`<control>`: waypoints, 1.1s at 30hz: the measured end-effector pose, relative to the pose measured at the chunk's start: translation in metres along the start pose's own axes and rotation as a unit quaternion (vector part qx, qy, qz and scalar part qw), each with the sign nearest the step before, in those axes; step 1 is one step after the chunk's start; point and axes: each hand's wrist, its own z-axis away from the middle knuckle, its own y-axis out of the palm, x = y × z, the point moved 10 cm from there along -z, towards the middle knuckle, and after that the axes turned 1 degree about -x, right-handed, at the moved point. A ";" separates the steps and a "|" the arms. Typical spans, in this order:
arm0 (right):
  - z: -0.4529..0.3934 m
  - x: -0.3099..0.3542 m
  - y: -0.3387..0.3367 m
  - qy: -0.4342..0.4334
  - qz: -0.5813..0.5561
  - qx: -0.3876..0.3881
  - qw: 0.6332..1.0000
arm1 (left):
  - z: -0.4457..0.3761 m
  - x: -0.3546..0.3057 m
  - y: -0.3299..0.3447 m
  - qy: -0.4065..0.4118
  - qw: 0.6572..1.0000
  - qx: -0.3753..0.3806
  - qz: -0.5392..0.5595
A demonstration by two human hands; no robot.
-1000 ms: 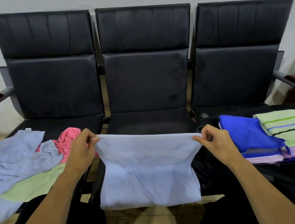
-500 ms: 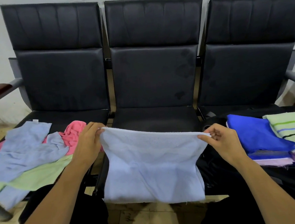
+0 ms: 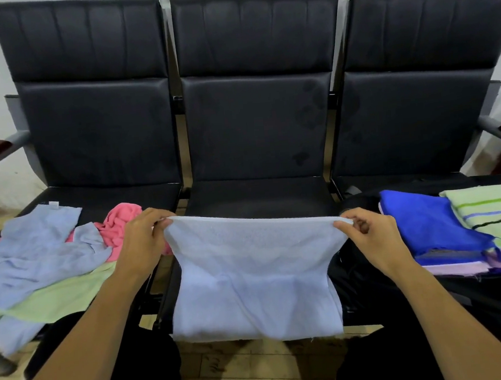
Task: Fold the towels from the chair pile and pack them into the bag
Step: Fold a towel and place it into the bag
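A pale blue towel [image 3: 252,274] hangs stretched between the two hands in front of the middle seat [image 3: 258,195] of a row of three black chairs, its top edge taut and level, its lower edge dangling past the seat front toward the floor at 6 o'clock. The left hand [image 3: 143,243] pinches the towel's top corner at 9 o'clock, fingers curled over the hem; the right hand [image 3: 371,233] pinches the opposite corner at 3 o'clock between thumb and bent fingers. At 9 o'clock on the left seat lies the unfolded pile: a light blue towel [image 3: 36,254] spread over a pink towel [image 3: 119,222] and a pale green towel [image 3: 61,297]. At 3 o'clock a black bag [image 3: 471,301] sits on the right seat, holding a folded royal blue towel [image 3: 428,225] beside a folded green striped towel [image 3: 493,208], both atop lilac cloth [image 3: 462,266].
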 end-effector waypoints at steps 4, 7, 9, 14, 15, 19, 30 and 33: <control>0.004 0.007 0.005 0.007 0.024 0.029 0.999 | 0.006 -0.010 0.001 -0.008 0.997 0.007 0.080; 0.011 0.003 0.010 0.069 -0.055 0.032 0.996 | 0.012 -0.013 0.004 -0.051 0.985 0.021 0.161; 0.012 -0.001 0.010 0.120 -0.173 0.021 0.977 | 0.012 -0.005 0.006 -0.104 0.970 0.024 0.219; 0.023 0.002 0.016 0.233 -0.422 0.049 0.875 | 0.027 0.014 0.006 -0.228 0.906 -0.020 0.355; 0.025 0.000 0.018 0.257 -0.447 0.054 0.855 | 0.032 0.015 0.012 -0.248 0.891 -0.008 0.380; 0.024 -0.011 0.019 0.266 -0.383 0.028 0.884 | 0.040 0.019 0.021 -0.256 0.894 0.012 0.368; 0.026 -0.001 0.030 0.230 -0.434 -0.036 0.870 | 0.037 -0.046 0.032 -0.069 0.967 0.071 0.235; 0.030 0.011 0.052 0.235 -0.416 0.010 0.878 | 0.047 -0.071 0.051 -0.103 0.930 0.130 0.327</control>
